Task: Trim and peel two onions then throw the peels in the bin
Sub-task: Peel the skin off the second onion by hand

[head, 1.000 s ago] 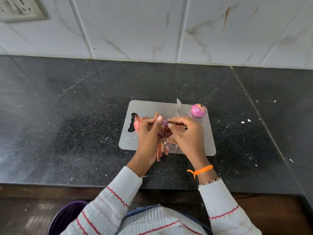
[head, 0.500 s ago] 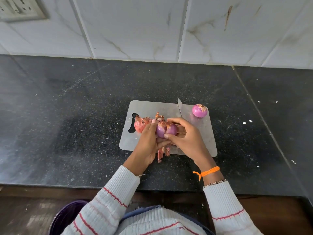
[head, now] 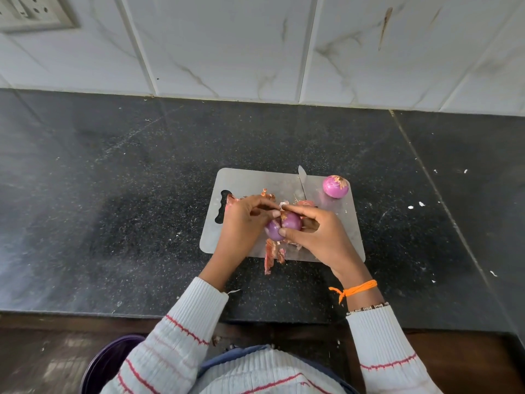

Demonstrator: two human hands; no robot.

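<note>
A purple onion (head: 285,225) sits between both hands over the steel cutting board (head: 255,180). My left hand (head: 244,223) cups it from the left with thumb and fingers curled round it. My right hand (head: 318,234) grips it from the right and its fingertips pinch a bit of skin at the onion's top. A second onion (head: 335,186) lies at the board's far right corner. Loose peels (head: 271,254) lie at the board's near edge and spill onto the counter. More peel (head: 267,194) shows behind my left hand.
A knife blade (head: 302,180) lies on the board, its handle hidden under my right hand. The board rests on a black granite counter (head: 113,194) below a tiled wall. A purple bin (head: 110,362) stands on the floor at the lower left.
The onion has been turned in my hands and more of its bare purple surface shows. My right fingers have shifted up to its top. The second onion and the knife stayed put.
</note>
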